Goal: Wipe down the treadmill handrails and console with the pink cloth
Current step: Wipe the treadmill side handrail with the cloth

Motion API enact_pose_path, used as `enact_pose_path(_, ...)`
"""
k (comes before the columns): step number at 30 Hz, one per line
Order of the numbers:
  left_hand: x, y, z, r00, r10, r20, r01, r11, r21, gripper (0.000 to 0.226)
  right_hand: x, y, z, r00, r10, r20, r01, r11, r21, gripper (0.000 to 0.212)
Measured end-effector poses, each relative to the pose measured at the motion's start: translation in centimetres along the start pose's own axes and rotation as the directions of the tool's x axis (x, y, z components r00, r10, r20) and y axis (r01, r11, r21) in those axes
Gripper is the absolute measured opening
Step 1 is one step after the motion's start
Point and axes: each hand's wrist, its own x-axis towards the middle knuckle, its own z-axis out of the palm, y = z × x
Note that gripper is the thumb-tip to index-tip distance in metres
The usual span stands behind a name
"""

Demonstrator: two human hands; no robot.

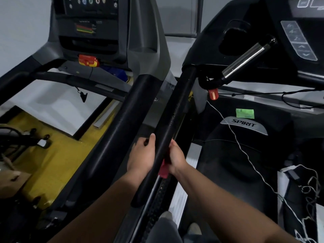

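Observation:
A black handrail (177,109) of the right-hand treadmill runs from the console down toward me. My left hand (142,155) grips it from the left side, thumb over the top. My right hand (176,157) is on the rail's right side, closed on the pink cloth (164,170), which is pressed against the rail and shows only below my palm. The right treadmill's console (298,39) with grey arrow buttons is at the upper right. A steel pulse grip (245,58) sticks out below it.
A second treadmill stands at the left, with its thick black handrail (122,123) just beside my left hand and its console (91,23) above. A red safety key (213,93) and a white cord (245,151) hang at the right. Yellow floor (52,155) lies at the lower left.

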Motion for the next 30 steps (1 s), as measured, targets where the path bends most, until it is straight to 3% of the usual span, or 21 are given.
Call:
enact_pose_path(3,-0.1,-0.1,0.0,1.000,-0.013,-0.008,0.013,1.000,-0.028,0.060,0.3,0.1,1.1,0.997,0.077,0.014,-0.076,0.995,-0.062,0.041)
enact_pose_path(6,-0.2,-0.2,0.0,1.000,-0.022,0.008,0.023,0.998,-0.054,0.064,0.4,0.3,0.7,0.995,0.078,0.062,-0.075,0.995,-0.061,0.035)
enact_pose_path(9,-0.3,-0.2,-0.1,0.999,-0.023,0.023,0.025,0.997,-0.072,0.066,0.4,0.1,-0.1,0.996,0.014,0.085,-0.003,0.992,-0.126,0.017)
enact_pose_path(16,-0.1,-0.2,-0.2,1.000,0.002,0.031,0.000,0.998,-0.068,0.070,-1.0,-0.6,-1.4,0.982,-0.188,0.019,0.188,0.953,-0.238,0.025)
enact_pose_path(20,0.1,-0.3,-0.1,0.999,-0.003,0.043,0.007,0.996,-0.086,0.071,-3.5,-1.3,-1.2,0.926,-0.375,-0.050,0.344,0.889,-0.301,0.020)
enact_pose_path(22,0.0,-0.2,-0.2,0.999,0.005,0.036,-0.001,0.995,-0.097,0.067,-4.3,-1.3,-1.0,0.862,-0.505,-0.051,0.450,0.807,-0.383,0.018)
enact_pose_path(25,-0.7,0.4,-0.7,0.996,0.083,-0.037,-0.088,0.984,-0.157,0.037,-5.0,-2.0,0.0,0.735,-0.676,0.048,0.559,0.564,-0.608,0.018)
enact_pose_path(28,-2.2,0.6,-1.3,0.955,0.258,-0.149,-0.292,0.908,-0.300,0.009,-5.2,-2.7,1.3,0.665,-0.722,0.188,0.581,0.342,-0.739,0.023)
enact_pose_path(30,-3.5,0.3,-1.9,0.888,0.398,-0.229,-0.458,0.811,-0.364,0.005,-5.1,-3.3,2.3,0.665,-0.701,0.257,0.564,0.246,-0.788,0.027)
